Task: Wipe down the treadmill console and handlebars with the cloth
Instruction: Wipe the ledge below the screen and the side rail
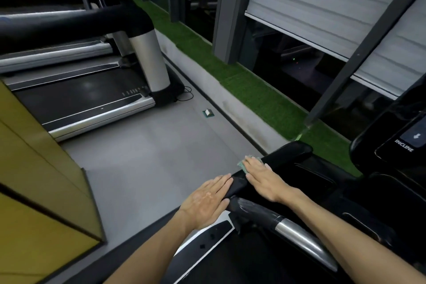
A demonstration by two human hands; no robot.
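Position: near-right treadmill, view down and left along the black padded handlebar (290, 154).

Small pale green woven cloth (241, 165): on top of that handlebar, about midway along, pinned under the fingers of the right hand (261, 176). Only a corner and a fringe showing beyond the fingers. Rest hidden, so fold and thickness hard to judge.

Right hand: spread flat, fingers straight, pressing the cloth into the padding.

Left hand (207, 200): also flat, fingers straight and together, laid on the near end of the same handlebar, just beside the right hand, nothing held.

Handling, as a judgement: cloth light, soft and limp, likely to bunch or slip from under a flat palm on smooth padding. Better taken by gathering a fold under the fingertips, or by wrapping it round the bar and gripping through it. Handlebar fixed and stiff beneath slight cushioning, fit for firm pressure.

Glossy black console (391, 145) with a button marked INCLINE: far right, well apart from the cloth, not yet reached. Light touch advisable over buttons.

Curved chrome-and-black handrail (297, 233): near, below the right forearm.

Elsewhere: second treadmill with silver side rails (92, 108) far left, yellow panel (34, 168) near left, strip of green artificial turf (253, 90) along the window.
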